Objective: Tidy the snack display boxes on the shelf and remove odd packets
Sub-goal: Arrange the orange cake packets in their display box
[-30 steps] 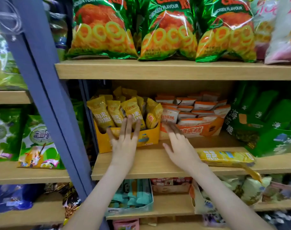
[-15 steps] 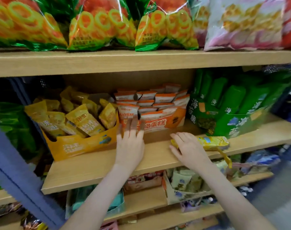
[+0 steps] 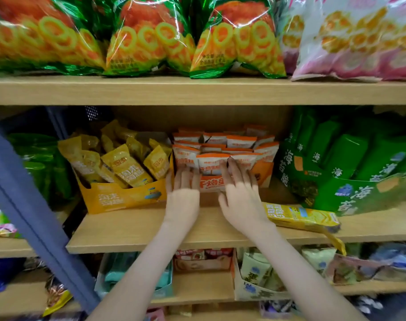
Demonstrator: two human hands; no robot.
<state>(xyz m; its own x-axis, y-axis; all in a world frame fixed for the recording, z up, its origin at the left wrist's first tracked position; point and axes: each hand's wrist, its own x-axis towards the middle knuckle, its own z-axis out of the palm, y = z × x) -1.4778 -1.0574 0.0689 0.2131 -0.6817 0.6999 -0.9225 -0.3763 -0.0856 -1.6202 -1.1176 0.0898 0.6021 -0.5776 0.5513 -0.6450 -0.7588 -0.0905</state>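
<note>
head view: left hand (image 3: 183, 195) and right hand (image 3: 242, 198) lie flat-fingered on white packets (image 3: 240, 142) filling the orange box (image 3: 210, 184)

Shelf (image 3: 139, 228): left box (image 3: 121, 198), middle box (image 3: 263, 170), right box (image 3: 359, 193); loose packet (image 3: 301, 215) before right box.

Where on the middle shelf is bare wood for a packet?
Free: the front strip before the yellow display box, left of the left hand; the gap between the hands. Crowded: beyond the right hand, where a loose yellow packet lies.
</note>
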